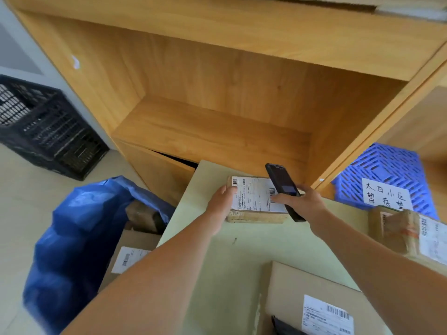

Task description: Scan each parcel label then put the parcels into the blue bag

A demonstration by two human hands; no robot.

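Nearest the camera, an envelope (314,293) with a barcode label lies flat at the table's (232,262) close edge. Both bare forearms reach over it to a small taped parcel (256,201) that rests on the pale green table top near its far edge, label (254,195) facing up. Left hand (221,201) grips the parcel's left end, thumb on the label edge and fingers curled round the side. Right hand (303,201) holds a dark scanner (284,188), fingers wrapped about its lower body, the device tilted over the label's right side above a barcode.

At the table's right edge sits another taped parcel (411,233) with labels on two faces. Left of the table, on the floor, the blue bag (72,238) stands open with labelled boxes (130,257) inside. Behind the table rises a wooden shelf unit (217,105). A black crate (46,126) stands by the wall at left, and a blue crate (387,170) with a handwritten sign (384,193) sits at right, just beyond the table.
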